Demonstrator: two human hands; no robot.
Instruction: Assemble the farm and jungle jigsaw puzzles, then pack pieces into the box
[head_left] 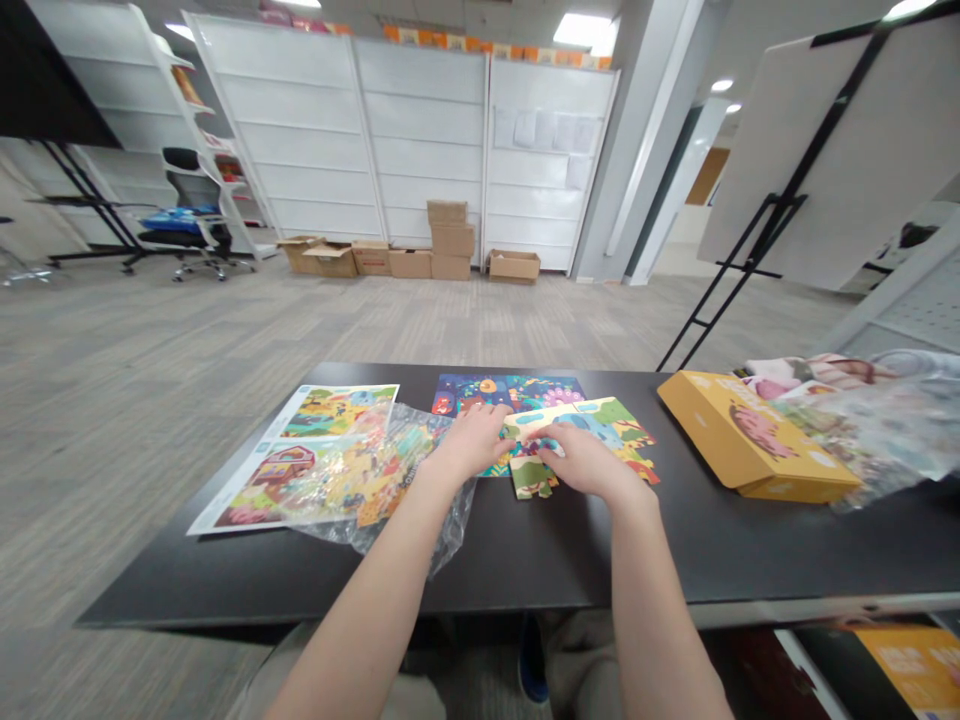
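Observation:
My left hand (466, 443) lies with its fingertips at the edge of a partly joined jigsaw puzzle (600, 425) in green and yellow. My right hand (581, 460) is pinched on a small teal jigsaw piece (547, 446) at that puzzle's left end. Just behind my left hand lies a dark blue picture puzzle (510, 392). To its left, a crumpled clear plastic bag (409, 455) covers part of a printed picture sheet (300, 480). Under my palms, parts of the puzzles are hidden.
All this lies on a black table (525, 560). A yellow cardboard puzzle box (750, 435) and a clear bag with printed contents (885, 430) sit at the right. Cardboard boxes (450, 250) stand by the far wall, beyond a carpeted floor.

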